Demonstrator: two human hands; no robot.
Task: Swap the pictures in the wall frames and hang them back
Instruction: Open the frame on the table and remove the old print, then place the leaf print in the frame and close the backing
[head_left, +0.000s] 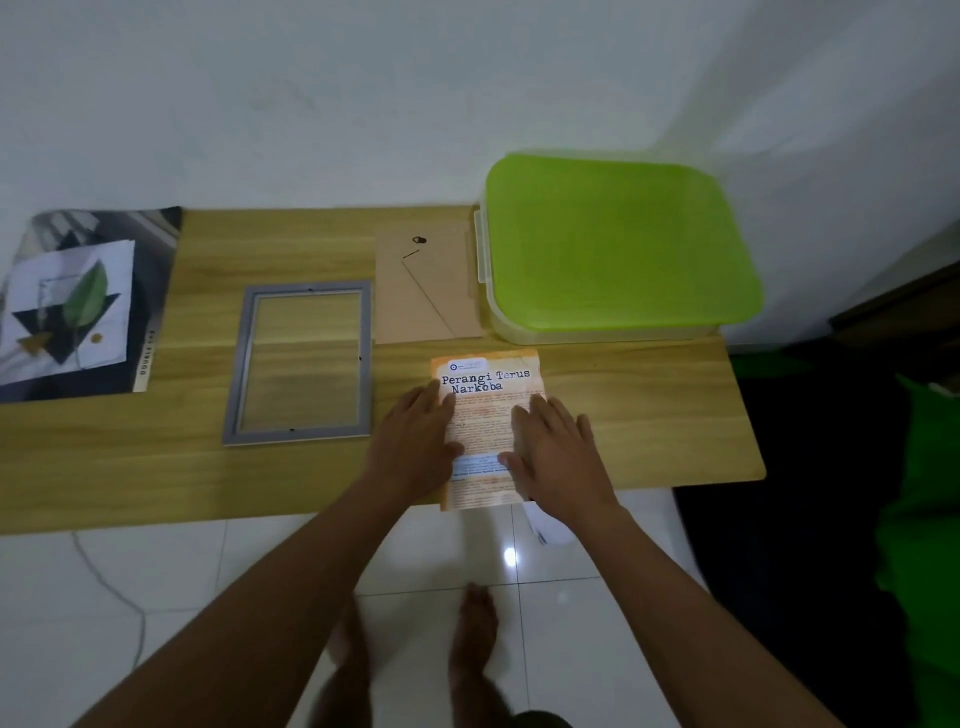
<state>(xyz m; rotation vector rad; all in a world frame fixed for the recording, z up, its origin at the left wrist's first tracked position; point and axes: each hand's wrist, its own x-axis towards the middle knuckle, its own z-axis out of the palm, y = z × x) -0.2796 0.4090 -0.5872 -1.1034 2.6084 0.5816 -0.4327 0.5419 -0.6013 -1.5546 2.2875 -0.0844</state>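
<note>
Both palms flat, fingers spread and released: left hand (415, 436) and right hand (553, 447) press the orange leaflet (485, 415) at the table's (649, 405) near edge, nothing gripped. Empty grey frame (301, 364) lies just left, backing board (426, 291) behind it. Slide the leaflet over without creasing, square its corners to the frame opening, then lay the board on top.
</note>
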